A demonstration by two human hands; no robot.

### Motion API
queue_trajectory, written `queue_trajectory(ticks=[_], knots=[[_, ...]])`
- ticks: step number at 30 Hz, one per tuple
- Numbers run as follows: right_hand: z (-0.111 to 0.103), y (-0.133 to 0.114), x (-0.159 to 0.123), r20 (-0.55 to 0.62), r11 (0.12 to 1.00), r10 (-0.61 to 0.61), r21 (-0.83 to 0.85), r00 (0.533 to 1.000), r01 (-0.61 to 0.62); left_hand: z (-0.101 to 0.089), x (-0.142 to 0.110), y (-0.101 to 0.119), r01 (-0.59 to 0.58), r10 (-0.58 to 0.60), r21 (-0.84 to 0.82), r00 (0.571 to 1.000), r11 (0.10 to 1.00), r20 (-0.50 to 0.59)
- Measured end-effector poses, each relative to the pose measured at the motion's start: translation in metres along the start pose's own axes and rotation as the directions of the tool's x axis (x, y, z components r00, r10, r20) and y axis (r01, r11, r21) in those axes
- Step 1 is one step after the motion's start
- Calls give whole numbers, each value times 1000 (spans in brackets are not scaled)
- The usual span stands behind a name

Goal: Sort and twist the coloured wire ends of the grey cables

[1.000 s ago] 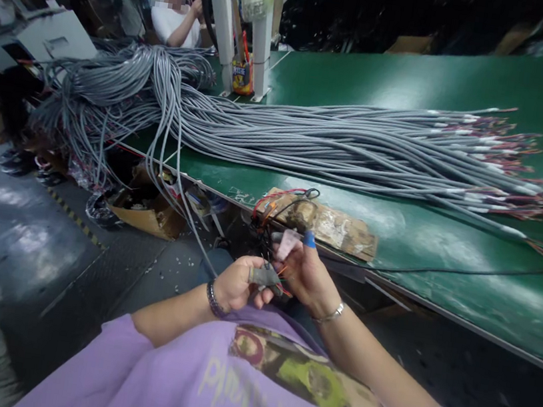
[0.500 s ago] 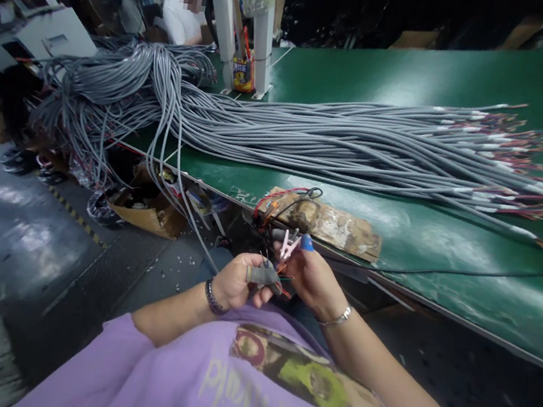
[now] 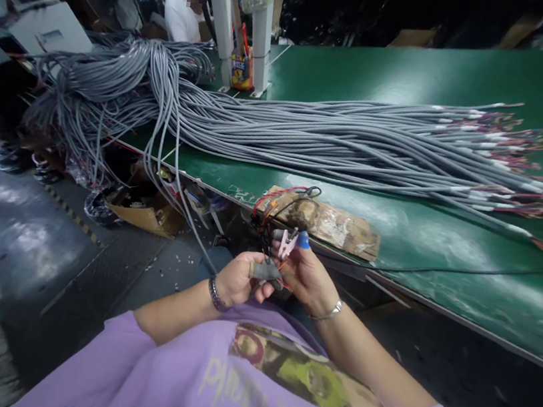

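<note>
My left hand (image 3: 242,277) is closed around the end of a grey cable (image 3: 200,242), with a grey wrap on one of its digits. Thin coloured wires (image 3: 282,283) stick out past that wrapped digit. My right hand (image 3: 312,278) is closed close beside it, a blue wrap on one digit. A small pale pink clip (image 3: 287,243) sits at the right hand's upper fingers, apparently pinched there. The lower right fingers meet the coloured wires, and the exact contact is hidden.
Many grey cables (image 3: 311,135) with stripped ends lie along the green bench (image 3: 439,301). A wooden board (image 3: 343,230) with red and black leads sits at the bench edge. A cardboard box (image 3: 146,216) stands below. A person (image 3: 182,16) in white is behind.
My right hand has moved slightly left, closer to my left hand. Less of the coloured wire ends shows between them. The person behind has turned their head.
</note>
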State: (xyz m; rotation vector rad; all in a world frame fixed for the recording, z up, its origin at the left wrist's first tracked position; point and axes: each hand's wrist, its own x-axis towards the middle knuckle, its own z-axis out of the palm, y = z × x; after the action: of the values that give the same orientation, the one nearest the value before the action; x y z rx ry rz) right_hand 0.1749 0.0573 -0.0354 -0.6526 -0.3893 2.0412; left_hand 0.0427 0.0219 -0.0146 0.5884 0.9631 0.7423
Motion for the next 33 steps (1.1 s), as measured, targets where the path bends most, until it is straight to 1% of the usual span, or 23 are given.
queue_trajectory(ticks=[6, 9, 14, 19, 23, 28, 33], knots=[[-3, -2, -4, 54, 999, 45, 4, 998, -45, 1, -6, 1, 17, -17, 8, 1000, 1000, 4], [-2, -4, -8, 56, 998, 57, -15, 997, -57, 2, -11, 1, 5, -5, 1, 1000, 1000, 16], [4, -8, -11, -7, 994, 0, -107, 1000, -1, 2, -15, 3, 22, -22, 11, 999, 1000, 40], [3, -7, -11, -57, 985, -38, -172, 998, 28, 6, -12, 8, -30, 30, -12, 999, 999, 21], [2, -8, -10, -111, 980, -32, -199, 993, 9, 8, -9, 9, -37, 37, -22, 999, 999, 12], [2, -13, -12, -79, 989, 8, -146, 997, -19, 6, -2, 4, -42, 43, -39, 999, 998, 6], [0, -11, -11, -41, 989, 11, -148, 999, -17, 4, 2, 0, -33, 33, -46, 999, 998, -2]])
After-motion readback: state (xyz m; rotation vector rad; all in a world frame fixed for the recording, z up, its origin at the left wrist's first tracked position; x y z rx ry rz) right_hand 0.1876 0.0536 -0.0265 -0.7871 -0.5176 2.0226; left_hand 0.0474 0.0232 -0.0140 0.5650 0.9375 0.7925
